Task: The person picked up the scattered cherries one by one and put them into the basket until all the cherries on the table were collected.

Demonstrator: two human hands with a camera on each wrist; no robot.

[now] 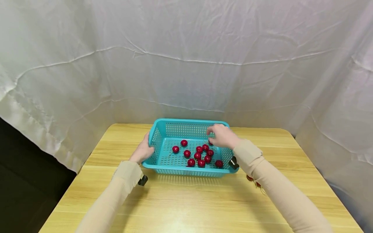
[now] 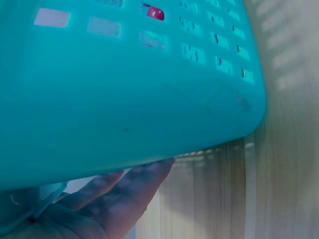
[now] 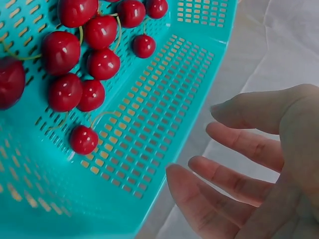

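Note:
A turquoise plastic basket (image 1: 186,171) with slotted walls holds several dark red cherries (image 1: 197,156), some with stems. My left hand (image 1: 143,150) grips its left end, the thumb at the rim and the fingers along the outer wall. From the left wrist view, those fingers (image 2: 134,191) lie against the turquoise side. Over the basket's right end hovers my right hand (image 1: 222,135), its fingers spread and loosely bent with nothing between them. In the right wrist view, a single cherry (image 3: 83,139) lies in the basket corner, apart from the hand.
Red cherries (image 1: 249,177) with stems lie on the wooden table (image 1: 180,204) right of the basket, partly hidden by my right forearm. A pale curtain (image 1: 186,81) hangs behind the table's far edge. Dark space shows past the left edge.

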